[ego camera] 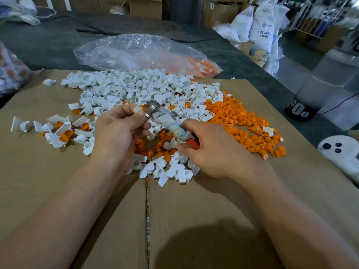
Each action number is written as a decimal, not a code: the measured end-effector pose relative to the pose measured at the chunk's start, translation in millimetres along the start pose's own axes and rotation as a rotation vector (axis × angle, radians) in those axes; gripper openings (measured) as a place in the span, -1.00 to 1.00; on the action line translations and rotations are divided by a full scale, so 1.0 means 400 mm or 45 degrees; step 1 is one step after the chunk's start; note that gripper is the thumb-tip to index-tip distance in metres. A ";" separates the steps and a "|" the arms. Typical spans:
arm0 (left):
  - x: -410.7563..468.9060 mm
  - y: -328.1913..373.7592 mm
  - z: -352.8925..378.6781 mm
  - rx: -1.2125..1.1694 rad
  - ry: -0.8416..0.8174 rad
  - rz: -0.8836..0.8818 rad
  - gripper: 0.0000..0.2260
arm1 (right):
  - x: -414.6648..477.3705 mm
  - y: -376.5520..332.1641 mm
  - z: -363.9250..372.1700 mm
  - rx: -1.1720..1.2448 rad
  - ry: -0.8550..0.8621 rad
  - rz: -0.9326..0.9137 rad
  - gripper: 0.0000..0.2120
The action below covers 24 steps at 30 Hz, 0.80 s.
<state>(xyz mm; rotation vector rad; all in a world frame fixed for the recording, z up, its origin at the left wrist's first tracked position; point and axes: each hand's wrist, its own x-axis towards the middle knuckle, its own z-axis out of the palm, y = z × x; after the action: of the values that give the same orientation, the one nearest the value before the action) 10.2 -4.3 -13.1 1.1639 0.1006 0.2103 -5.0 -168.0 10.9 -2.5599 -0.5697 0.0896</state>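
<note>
The brown cardboard (58,171) lies closest, under both arms. The right hand (209,150) curls tight round the red end of a wrapped tool (171,125). The left hand (118,131) pinches its shiny metal end. The tool is held up just over the white pieces (126,88) and orange pieces (242,123).

White plastic parts (136,88) lie heaped on the cardboard sheet (48,171), beyond and beneath the fingers (124,113). Orange caps (242,121) form a pile right of the fingers, touching the white heap. A clear plastic bag (136,53) lies beyond both piles on the grey desk (48,41). White sacks (260,26) stand far beyond the fingers, to the right.
</note>
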 end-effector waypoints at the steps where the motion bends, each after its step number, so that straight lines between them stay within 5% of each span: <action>1: 0.000 0.000 -0.001 0.001 0.002 -0.001 -0.79 | 0.000 -0.001 0.002 -0.004 0.002 0.001 -0.82; 12: 0.006 -0.004 -0.006 0.027 0.021 -0.006 -0.76 | 0.005 -0.005 0.013 -0.065 0.020 0.042 -0.68; 24: 0.007 -0.002 -0.009 0.108 0.085 0.019 -0.80 | 0.015 0.010 0.028 -0.102 0.092 -0.007 -0.78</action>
<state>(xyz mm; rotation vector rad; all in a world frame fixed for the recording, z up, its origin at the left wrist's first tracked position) 12.3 -0.9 -15.2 1.2430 0.1611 0.2600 0.2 -163.3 -0.4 -2.6270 -0.5639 -0.0280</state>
